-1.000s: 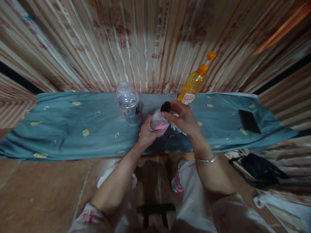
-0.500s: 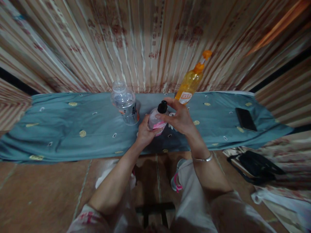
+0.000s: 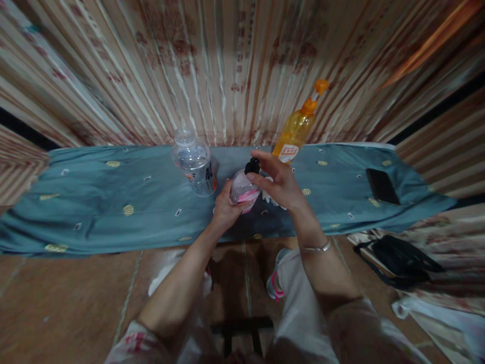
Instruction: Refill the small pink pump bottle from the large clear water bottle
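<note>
A clear bottle (image 3: 239, 188) with a pink label stands on the cloth-covered table in front of me, topped by a black pump head (image 3: 252, 167). My left hand (image 3: 226, 206) is wrapped round the bottle's lower left side. The thumb of my right hand (image 3: 278, 179) presses the black top from the near side while its forefinger reaches round behind. To the left, an uncapped clear plastic bottle (image 3: 195, 167) stands upright. Behind my right hand rises a yellow pump bottle (image 3: 294, 132) with an orange top. Something white and crumpled (image 3: 268, 198) is partly hidden under my right hand.
A teal patterned cloth (image 3: 102, 197) covers the narrow table. A black phone-like slab (image 3: 382, 186) lies at its right end. Striped curtains (image 3: 227, 65) hang close behind. A black bag (image 3: 403, 258) sits low on the right, beyond the table's front edge.
My right thumb and fingers have shifted slightly on the black top, which appears turned a little. My left hand keeps its hold on the bottle; the other bottles stay put.
</note>
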Tool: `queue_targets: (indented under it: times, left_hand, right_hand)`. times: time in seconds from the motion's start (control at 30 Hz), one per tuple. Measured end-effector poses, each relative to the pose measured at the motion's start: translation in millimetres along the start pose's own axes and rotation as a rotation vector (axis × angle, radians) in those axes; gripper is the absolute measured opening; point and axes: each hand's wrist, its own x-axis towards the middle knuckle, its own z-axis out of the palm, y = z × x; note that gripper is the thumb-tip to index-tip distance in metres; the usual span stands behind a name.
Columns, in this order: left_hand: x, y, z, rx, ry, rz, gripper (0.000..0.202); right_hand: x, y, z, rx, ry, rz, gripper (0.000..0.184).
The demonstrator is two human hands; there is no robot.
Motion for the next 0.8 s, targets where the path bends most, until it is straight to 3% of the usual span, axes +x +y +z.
queue_targets:
  times: [0.1, 0.2, 0.3, 0.37, 0.47, 0.57, 0.67, 0.8]
  left_hand:
    - [0.0, 1.5, 0.2, -0.039, -0.016, -0.020, 0.053]
    - [0.1, 2.5, 0.6, -0.060, -0.020, -0.031, 0.052]
    - [0.1, 2.3, 1.1, -0.068, -0.017, -0.037, 0.054]
    - [0.1, 1.7, 1.4, -0.068, -0.014, -0.040, 0.055]
    - [-0.1, 1.2, 1.5, -0.067, -0.010, -0.041, 0.053]
    - [-0.2, 1.6, 0.8, -0.066, -0.010, -0.039, 0.054]
    - [-0.2, 2.1, 0.4, -0.063, -0.009, -0.034, 0.055]
    - [0.4, 1.0, 2.1, -0.053, -0.007, -0.013, 0.055]
  right_hand:
    - [-0.2, -0.2, 0.1, -0.041, 0.024, 0.010, 0.050]
    - [-0.6, -1.4, -1.8, -0.162, 0.124, 0.000, 0.054]
    - [0.1, -1.0, -3.5, -0.126, 0.035, -0.007, 0.066]
    - [0.6, 0.2, -2.8, -0.059, -0.038, 0.000, 0.064]
    - [0.5, 1.2, 0.0, -0.080, 0.025, 0.012, 0.055]
    - [-0.3, -0.2, 1.2, -0.151, 0.119, 0.002, 0.058]
    - [-0.4, -2.2, 0.2, -0.092, 0.046, -0.001, 0.065]
    - [-0.8, -5.2, 1.5, -0.070, -0.004, 0.024, 0.056]
